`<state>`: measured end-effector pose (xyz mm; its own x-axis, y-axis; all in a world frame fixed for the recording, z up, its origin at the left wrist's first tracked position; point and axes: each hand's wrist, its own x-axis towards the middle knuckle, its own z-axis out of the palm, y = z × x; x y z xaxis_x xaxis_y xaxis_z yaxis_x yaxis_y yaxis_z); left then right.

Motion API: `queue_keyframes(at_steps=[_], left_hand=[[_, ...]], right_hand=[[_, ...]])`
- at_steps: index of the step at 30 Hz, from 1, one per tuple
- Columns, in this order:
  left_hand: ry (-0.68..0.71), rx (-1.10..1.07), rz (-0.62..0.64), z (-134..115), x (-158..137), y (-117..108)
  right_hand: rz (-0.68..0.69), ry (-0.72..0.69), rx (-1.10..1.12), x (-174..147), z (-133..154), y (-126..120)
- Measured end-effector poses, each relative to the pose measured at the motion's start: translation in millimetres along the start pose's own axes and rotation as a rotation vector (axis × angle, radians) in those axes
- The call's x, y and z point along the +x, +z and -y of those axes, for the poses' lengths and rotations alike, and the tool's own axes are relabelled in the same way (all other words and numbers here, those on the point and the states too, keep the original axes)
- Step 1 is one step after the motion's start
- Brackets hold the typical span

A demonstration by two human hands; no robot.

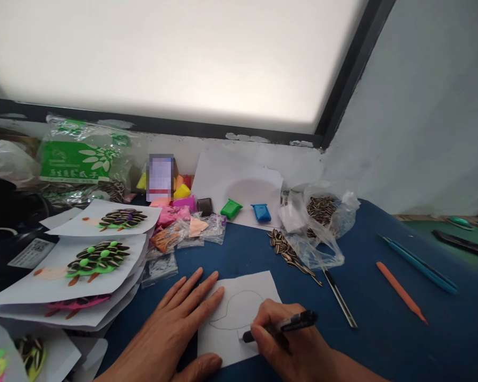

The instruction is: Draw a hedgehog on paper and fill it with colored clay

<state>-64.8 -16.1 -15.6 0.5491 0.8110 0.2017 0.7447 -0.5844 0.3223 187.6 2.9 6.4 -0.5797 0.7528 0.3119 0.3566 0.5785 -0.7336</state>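
Note:
A small sheet of white paper (213, 345) lies on the blue table, carrying a thin rounded outline with a short line below it. Flat on the table, my left hand (175, 323) has its fingers spread, their tips at the sheet's left edge. My right hand (287, 339) is closed around a black pen (300, 320), held slanted over the lower right of the sheet. The pen's tip points at the short line below the outline; I cannot tell whether it touches.
Left are stacked papers (103, 278) with sunflower-seed turtles. Behind lie clay packets, including green (231, 208) and blue (261, 212). Loose sunflower seeds (287, 249) and a plastic bag of seeds (322, 212) sit behind right. A utility knife (340, 300), orange tool (400, 292) and blue tweezers (420, 265) lie right.

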Motion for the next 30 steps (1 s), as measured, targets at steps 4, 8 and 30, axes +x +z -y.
queue_keyframes(at_steps=[4,8,30], left_hand=[[0.001,-0.011,0.001,0.0,-0.4,-0.7],[0.002,-0.007,-0.001,-0.6,-0.1,-1.7],[0.008,0.007,0.032,1.5,1.3,-2.5]], right_hand=[[0.005,-0.001,-0.008,-0.9,-1.1,-0.1],[0.002,-0.007,-0.003,-0.7,-0.7,-0.4],[-0.020,0.012,0.023,0.4,-1.0,1.0]])
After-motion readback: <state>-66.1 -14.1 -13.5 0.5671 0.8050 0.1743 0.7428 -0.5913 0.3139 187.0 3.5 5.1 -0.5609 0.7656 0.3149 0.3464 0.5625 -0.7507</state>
